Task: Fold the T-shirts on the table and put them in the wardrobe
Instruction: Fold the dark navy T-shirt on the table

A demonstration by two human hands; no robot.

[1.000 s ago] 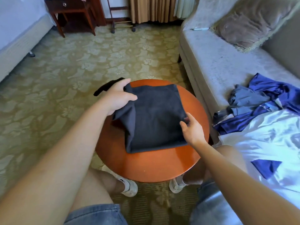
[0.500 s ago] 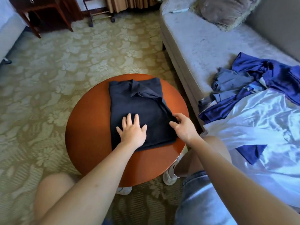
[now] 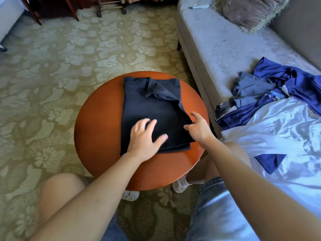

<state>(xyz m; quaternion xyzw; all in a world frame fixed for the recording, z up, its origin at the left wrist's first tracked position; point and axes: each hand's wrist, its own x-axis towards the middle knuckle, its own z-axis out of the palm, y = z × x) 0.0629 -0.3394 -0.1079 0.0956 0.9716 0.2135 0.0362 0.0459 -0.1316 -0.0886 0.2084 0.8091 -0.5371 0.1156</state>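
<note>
On folded T-shirt, left hand flat, fingers spread; right hand loosely open

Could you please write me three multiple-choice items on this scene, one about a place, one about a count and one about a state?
1. Where does the folded dark navy T-shirt lie?
A. in an open drawer
B. on the round orange-brown wooden table
C. on a hanger

2. How many garments lie on that table?
A. one
B. three
C. five

3. How is the left hand placed?
A. clenched in a fist
B. gripping a hanger
C. laid flat on the T-shirt, fingers spread

Answers: 1 B, the shirt sits on the tabletop; 2 A, only the navy shirt is there; 3 C, the palm lies on the shirt's near half.
</note>
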